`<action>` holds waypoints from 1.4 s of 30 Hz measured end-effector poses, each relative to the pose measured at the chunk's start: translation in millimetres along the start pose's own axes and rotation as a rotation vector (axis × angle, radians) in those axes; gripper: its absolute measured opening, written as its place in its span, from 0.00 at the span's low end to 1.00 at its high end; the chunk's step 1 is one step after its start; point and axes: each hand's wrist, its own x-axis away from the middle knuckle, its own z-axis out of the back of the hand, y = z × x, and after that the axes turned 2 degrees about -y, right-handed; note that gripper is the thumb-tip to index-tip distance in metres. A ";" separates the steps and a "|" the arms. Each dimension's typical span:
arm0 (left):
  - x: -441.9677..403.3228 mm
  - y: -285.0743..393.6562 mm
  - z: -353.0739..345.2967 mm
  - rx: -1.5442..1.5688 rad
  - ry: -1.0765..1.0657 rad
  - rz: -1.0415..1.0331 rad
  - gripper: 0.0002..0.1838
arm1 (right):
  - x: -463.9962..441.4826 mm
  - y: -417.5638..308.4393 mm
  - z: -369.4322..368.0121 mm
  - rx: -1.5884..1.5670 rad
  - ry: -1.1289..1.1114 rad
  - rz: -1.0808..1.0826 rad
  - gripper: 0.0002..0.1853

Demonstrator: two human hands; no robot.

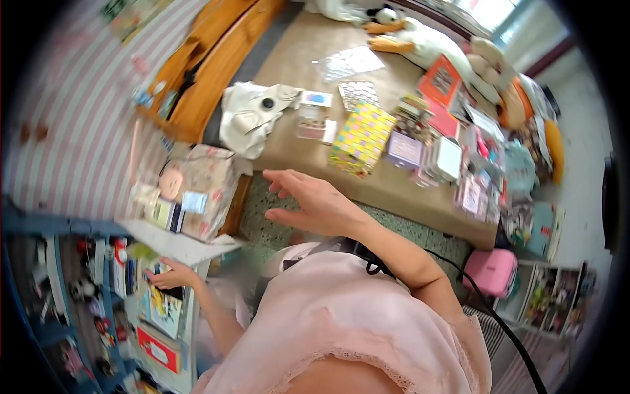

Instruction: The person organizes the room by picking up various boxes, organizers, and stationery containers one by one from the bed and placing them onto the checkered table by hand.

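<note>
Blue shelving (65, 226) alongside; dark item (173, 291) just under left hand (172, 274), hold unclear; right hand (308, 202) loosely spread, empty.

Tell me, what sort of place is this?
Most likely a bedroom in a home: there's a broad pink-and-white striped sheet that looks like bedding, a large white plush toy by the window, and blue shelves packed with books and trinkets.

Daylight enters through a window (471, 9) at one o'clock, beside a pale wall (586, 125) at three. A tan bed (289, 59) lies below the window; striped bedding (79, 144) fills ten o'clock, blue shelving (59, 226) eight. Speckled floor (258, 205) shows centrally.
</note>
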 end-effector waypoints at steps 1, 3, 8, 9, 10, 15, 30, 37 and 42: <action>14.3 31.3 5.9 0.197 -0.028 -0.184 0.24 | 14.4 6.5 11.1 0.011 0.040 -0.020 0.28; 50.8 83.1 2.5 0.560 -0.278 -0.227 0.19 | 46.7 20.3 31.8 0.072 -0.026 -0.154 0.26; 157.3 224.5 57.8 1.065 -1.101 -0.196 0.10 | 143.6 49.9 79.4 0.111 0.156 -0.293 0.23; 182.1 244.7 67.9 1.124 -1.188 -0.279 0.10 | 165.8 53.3 90.8 0.125 0.216 -0.320 0.23; 198.8 267.1 91.0 0.999 -1.320 -0.341 0.10 | 188.1 56.4 101.6 0.127 0.243 -0.339 0.23; 314.2 328.5 158.1 1.254 -1.641 -0.475 0.09 | 288.6 76.7 142.1 0.094 0.539 -0.549 0.22; 381.6 326.8 151.5 0.782 -2.442 -0.131 0.15 | 334.0 149.1 212.1 -0.075 0.521 -0.732 0.21; 395.6 298.6 9.0 0.607 -2.087 1.265 0.11 | 209.9 283.7 216.4 -0.393 0.427 -0.650 0.19; 421.9 287.8 -75.1 0.398 -1.781 1.596 0.17 | 115.3 423.6 179.6 -0.443 0.709 -0.868 0.26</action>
